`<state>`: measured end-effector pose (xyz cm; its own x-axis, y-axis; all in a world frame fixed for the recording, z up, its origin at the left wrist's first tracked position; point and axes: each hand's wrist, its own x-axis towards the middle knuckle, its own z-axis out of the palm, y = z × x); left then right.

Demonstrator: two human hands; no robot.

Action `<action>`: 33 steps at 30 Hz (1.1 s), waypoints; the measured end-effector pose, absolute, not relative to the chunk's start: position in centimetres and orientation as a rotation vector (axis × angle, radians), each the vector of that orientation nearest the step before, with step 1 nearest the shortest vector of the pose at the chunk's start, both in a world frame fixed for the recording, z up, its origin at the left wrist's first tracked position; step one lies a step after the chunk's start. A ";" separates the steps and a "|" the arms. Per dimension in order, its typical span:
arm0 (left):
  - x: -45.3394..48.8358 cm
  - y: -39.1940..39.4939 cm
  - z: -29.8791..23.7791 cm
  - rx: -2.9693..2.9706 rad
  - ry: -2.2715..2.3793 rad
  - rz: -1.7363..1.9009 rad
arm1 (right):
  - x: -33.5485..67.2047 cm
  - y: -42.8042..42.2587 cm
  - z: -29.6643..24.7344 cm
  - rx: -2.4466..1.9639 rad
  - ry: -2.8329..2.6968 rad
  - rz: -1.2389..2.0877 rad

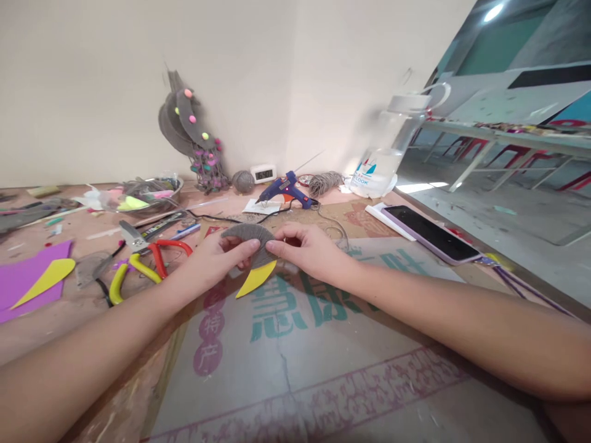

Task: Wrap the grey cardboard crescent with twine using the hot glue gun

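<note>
My left hand (217, 255) and my right hand (307, 249) meet over the table, both pinching a curved leaf-shaped piece (253, 246). Most of the piece is wrapped in grey twine; its lower tip (255, 280) is bare yellow foam. The thumbs press on the wrapped part from either side. A strand of twine runs from the piece back toward a grey twine bundle (325, 182) near the wall.
Left of my hands lie red and yellow pliers (152, 261), scissors (132, 235), purple foam (21, 277) with a yellow cut-out (46, 277). Behind: blue glue gun (285, 188), metal bowl (148, 198), decorated grey craft (191, 132), twine ball (242, 181), clock (263, 174). Right: phone (429, 232), plastic jug (385, 154).
</note>
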<state>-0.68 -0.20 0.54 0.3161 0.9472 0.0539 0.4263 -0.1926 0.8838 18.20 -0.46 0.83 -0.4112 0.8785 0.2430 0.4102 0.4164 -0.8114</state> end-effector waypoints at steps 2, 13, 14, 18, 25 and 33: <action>-0.5 -0.2 0.5 1.767 1.208 0.808 | 18.1 -0.5 0.8 -1.077 -2.008 0.878; -0.3 -0.5 0.8 1.657 1.276 0.862 | 18.6 -0.2 0.3 -1.113 -1.917 0.968; -0.3 -0.5 0.9 1.653 1.272 0.867 | 18.6 -0.1 0.3 -1.110 -1.921 0.978; -0.5 -0.4 0.6 1.664 1.280 0.864 | 18.5 -0.2 0.3 -1.118 -1.944 0.991; -0.7 -0.1 0.2 1.606 1.272 0.876 | 18.2 -0.4 0.3 -1.153 -2.029 0.886; -0.9 0.0 0.0 1.613 1.259 0.890 | 18.3 -0.4 0.1 -1.116 -2.115 0.827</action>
